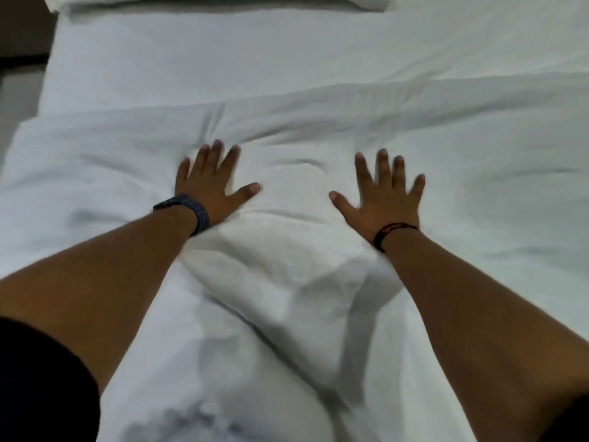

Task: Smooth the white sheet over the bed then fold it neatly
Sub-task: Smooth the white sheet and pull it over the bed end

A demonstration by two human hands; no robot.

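- Hands are pressing palm-down on a rumpled white cotton sheet [287, 275], side by side with a stretch of cloth lying between them.
- The left hand [212, 189] is resting flat with its fingers [204, 161] fanned wide and the thumb pointing inward toward the other hand; nothing is being gripped.
- The right hand [387, 196] is lying flat in the same manner, its fingers [382, 164] spread wide and the thumb angling inward, holding nothing.
- A dark blue woven wristband [188, 212] is sitting on the left wrist, and a thin black and red thread bracelet [390, 234] is circling the right wrist.
- Both bare forearms are reaching forward from the bottom corners of the view, and a black short sleeve [41, 378] is showing at the lower left.
- The sheet is covering the near half of a white-covered bed mattress [287, 52], with its far edge running as a raised fold across the bed just beyond the fingertips.
- Between and below the wrists the cloth is bunching up into a thick creased hump, and shallower wrinkles are spreading out to both sides.
- A white pillow [223, 1] is lying along the head of the bed at the top of the view, well apart from the hands.
- A dark floor strip [19, 43] is showing beside the bed at the upper left.
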